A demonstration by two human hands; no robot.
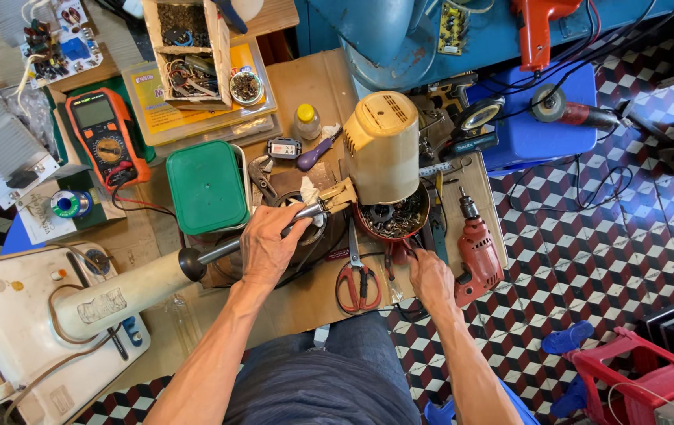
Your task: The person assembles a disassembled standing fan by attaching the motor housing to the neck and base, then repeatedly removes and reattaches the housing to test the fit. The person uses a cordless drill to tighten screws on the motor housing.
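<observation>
My left hand (268, 245) is closed around the thin metal shaft (215, 252) of a stick-shaped appliance. Its cream handle (124, 295) points to the lower left, and its far end lies by a scrap of white cloth (308, 191). My right hand (431, 279) rests at the board's front edge between red-handled scissors (357, 282) and a red power drill (479, 256). Its fingertips reach the red handles of a tool (397, 252) under a red bowl of metal bits (392, 218). Whether it grips that tool is unclear. A beige appliance housing (384, 145) stands behind the bowl.
A green lidded box (207, 187), an orange multimeter (105, 138), a wooden parts box (187, 51) and a yellow-capped bottle (305, 122) crowd the cardboard-covered bench. A white appliance base (22, 323) sits at lower left. An angle grinder (573, 112) and a red stool (644, 378) are on the right.
</observation>
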